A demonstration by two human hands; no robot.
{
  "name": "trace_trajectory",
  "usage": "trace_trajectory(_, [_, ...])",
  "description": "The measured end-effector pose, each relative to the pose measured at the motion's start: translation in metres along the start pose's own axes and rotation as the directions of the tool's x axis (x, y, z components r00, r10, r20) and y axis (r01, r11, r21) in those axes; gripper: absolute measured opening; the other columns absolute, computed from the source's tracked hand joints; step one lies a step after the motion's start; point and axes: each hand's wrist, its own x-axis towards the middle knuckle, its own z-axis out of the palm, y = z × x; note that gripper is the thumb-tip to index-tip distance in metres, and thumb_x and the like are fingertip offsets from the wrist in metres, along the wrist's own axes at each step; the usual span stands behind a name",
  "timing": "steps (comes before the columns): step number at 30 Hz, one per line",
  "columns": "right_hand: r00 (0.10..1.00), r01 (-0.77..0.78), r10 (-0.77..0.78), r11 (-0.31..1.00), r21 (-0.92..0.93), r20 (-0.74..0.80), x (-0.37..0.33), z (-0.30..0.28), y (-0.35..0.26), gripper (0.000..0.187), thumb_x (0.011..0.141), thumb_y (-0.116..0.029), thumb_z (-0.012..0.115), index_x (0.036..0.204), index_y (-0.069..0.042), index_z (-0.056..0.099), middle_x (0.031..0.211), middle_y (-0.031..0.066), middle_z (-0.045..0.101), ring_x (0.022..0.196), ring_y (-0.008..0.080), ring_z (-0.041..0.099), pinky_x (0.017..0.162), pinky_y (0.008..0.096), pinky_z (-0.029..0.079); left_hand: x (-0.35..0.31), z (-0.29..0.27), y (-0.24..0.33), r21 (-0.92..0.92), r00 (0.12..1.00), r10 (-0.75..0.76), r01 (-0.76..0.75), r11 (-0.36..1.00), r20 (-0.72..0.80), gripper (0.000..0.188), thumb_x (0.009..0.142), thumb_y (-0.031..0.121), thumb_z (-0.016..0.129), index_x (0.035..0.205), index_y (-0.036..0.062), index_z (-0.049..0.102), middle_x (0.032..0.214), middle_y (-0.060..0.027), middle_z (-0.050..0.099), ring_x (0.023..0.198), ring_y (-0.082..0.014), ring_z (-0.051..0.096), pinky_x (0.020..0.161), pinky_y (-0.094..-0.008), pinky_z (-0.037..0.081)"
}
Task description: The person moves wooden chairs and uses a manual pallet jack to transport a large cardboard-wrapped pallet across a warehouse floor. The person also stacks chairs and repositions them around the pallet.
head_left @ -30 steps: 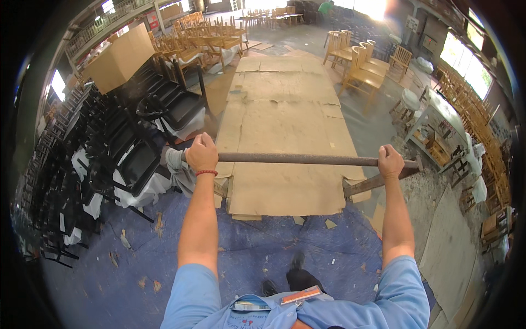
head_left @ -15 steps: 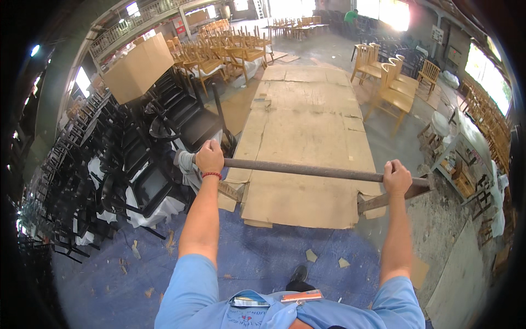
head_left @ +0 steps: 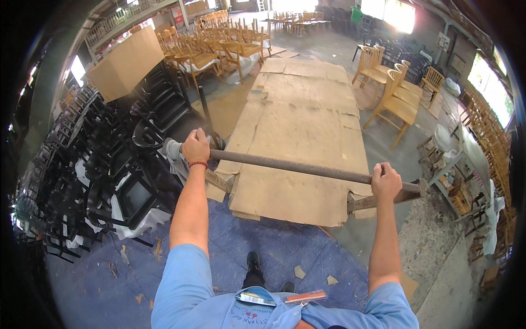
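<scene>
Both my hands are closed round the rusty metal push bar (head_left: pixel 290 166) of a flat cart. My left hand (head_left: pixel 196 147), with a red bracelet at the wrist, grips the bar near its left end, beside a grey cloth wrapping (head_left: pixel 174 149). Toward the other end, my right hand (head_left: pixel 387 182) is wrapped round the bar close to the angled metal bracket (head_left: pixel 412 192). Beyond the bar stretches the cart's long bed, covered with worn, creased cardboard sheets (head_left: pixel 301 123). The cart's wheels are hidden.
Stacked black chairs (head_left: pixel 137 197) crowd the left side, with a large cardboard box (head_left: pixel 126 63) above them. Wooden chairs stand ahead left (head_left: pixel 241 52) and right (head_left: pixel 394 104). A workbench (head_left: pixel 460 170) is at right. Far back is a person in green (head_left: pixel 356 16).
Hands, bar and cart sit slightly farther left in the picture, while both hands keep their grip. A second black shoe now shows below. The black chairs have shifted left and down in view.
</scene>
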Motion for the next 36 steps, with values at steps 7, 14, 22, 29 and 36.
trace_trajectory(7, [0.999, -0.042, 0.041, 0.999, -0.028, -0.014, 0.052, 0.05, -0.021, 0.024, 0.084, -0.032, 0.056, 0.08, -0.011, 0.066, 0.071, 0.0115, 0.066, 0.068, 0.034, 0.064, 0.063, 0.0451, 0.049, 0.053, 0.065, 0.004, 0.02, 0.999, -0.034, 0.034, 0.999, 0.025, 0.039, 0.091, 0.041, 0.046, 0.088, 0.0098, 0.07, 0.082, -0.0208, 0.067, 0.08, -0.0435, 0.063, 0.075, -0.051, 0.048])
trace_trajectory(14, [0.998, -0.06, 0.06, 0.998, -0.023, 0.004, 0.106, 0.105, -0.038, 0.026, 0.084, -0.035, 0.055, 0.081, -0.011, 0.066, 0.073, 0.0114, 0.066, 0.072, 0.0346, 0.063, 0.065, 0.0446, 0.048, 0.103, 0.132, 0.008, 0.038, 0.999, 0.004, -0.006, 0.999, 0.05, 0.038, 0.092, 0.037, 0.046, 0.086, 0.009, 0.07, 0.076, -0.0182, 0.067, 0.074, -0.0394, 0.063, 0.08, -0.0481, 0.046])
trace_trajectory(22, [0.991, -0.131, 0.133, 0.99, -0.056, 0.028, 0.181, 0.161, -0.042, 0.029, 0.085, -0.038, 0.053, 0.081, -0.013, 0.065, 0.072, 0.0128, 0.064, 0.072, 0.0357, 0.062, 0.064, 0.0449, 0.047, 0.155, 0.205, 0.03, -0.018, 0.997, 0.065, -0.064, 0.998, 0.043, 0.037, 0.093, 0.036, 0.045, 0.081, 0.0093, 0.068, 0.071, -0.0165, 0.066, 0.071, -0.0381, 0.062, 0.076, -0.0457, 0.045])
trace_trajectory(29, [0.994, -0.105, 0.106, 0.994, -0.043, 0.011, 0.228, 0.211, -0.035, 0.03, 0.087, -0.038, 0.053, 0.081, -0.012, 0.065, 0.072, 0.0123, 0.064, 0.071, 0.0361, 0.062, 0.064, 0.0443, 0.047, 0.19, 0.266, 0.039, -0.028, 0.997, 0.042, -0.04, 0.999, 0.064, 0.038, 0.094, 0.036, 0.044, 0.079, 0.0084, 0.066, 0.073, -0.0198, 0.065, 0.074, -0.0413, 0.061, 0.076, -0.0477, 0.044])
trace_trajectory(36, [0.998, -0.059, 0.059, 0.998, -0.011, -0.012, 0.278, 0.263, -0.042, 0.026, 0.086, -0.034, 0.056, 0.078, -0.011, 0.065, 0.07, 0.0109, 0.065, 0.069, 0.034, 0.063, 0.062, 0.0443, 0.047, 0.23, 0.314, 0.047, 0.02, 0.998, 0.0, -0.001, 1.0, 0.058, 0.04, 0.093, 0.038, 0.044, 0.081, 0.0072, 0.067, 0.078, -0.02, 0.066, 0.078, -0.0427, 0.062, 0.076, -0.0507, 0.046])
